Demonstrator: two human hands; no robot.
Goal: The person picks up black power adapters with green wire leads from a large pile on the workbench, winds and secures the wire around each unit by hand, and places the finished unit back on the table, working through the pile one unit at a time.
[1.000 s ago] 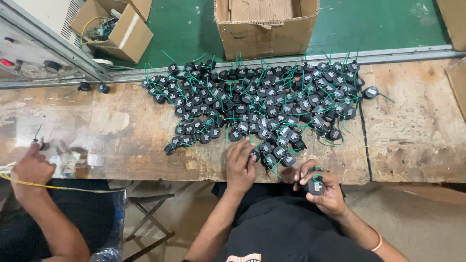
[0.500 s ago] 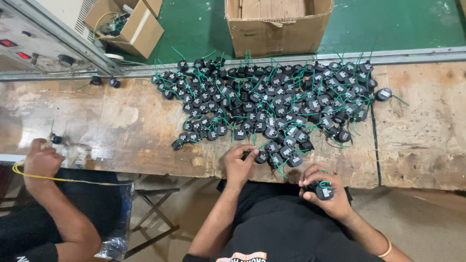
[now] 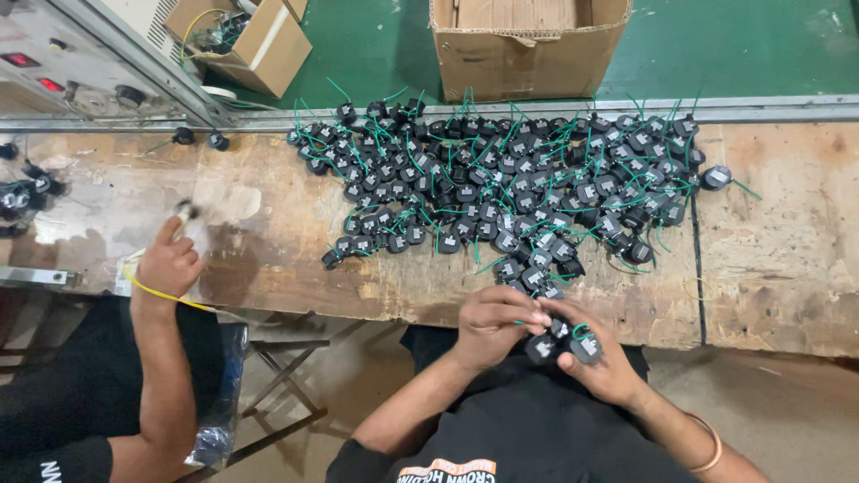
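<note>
Compared with half a second earlier, both hands have drawn back from the heap to the near edge of the worn wooden table point(image 3: 268, 259) and met in front of the person's chest. The left hand point(image 3: 497, 322), which was then reaching into the pile, is now curled with its fingertips pinching a thin green wire lead at a small round black plastic part point(image 3: 541, 347). The right hand point(image 3: 601, 358) is closed around a second small black part with a green lead point(image 3: 586, 345), touching the first one. The large heap of matching black parts with green wires point(image 3: 510, 192) lies just beyond the hands, spread across the middle of the table. At the left, a co-worker's hand point(image 3: 168, 266) has lifted and now grips a small pale object that is too blurred to identify, with a yellow cord point(image 3: 152, 292) across the wrist. The open brown cardboard box point(image 3: 528, 49) on the green floor is cut off at the top edge, and the grey machine panel point(image 3: 54, 63) is cropped at the left corner.
</note>
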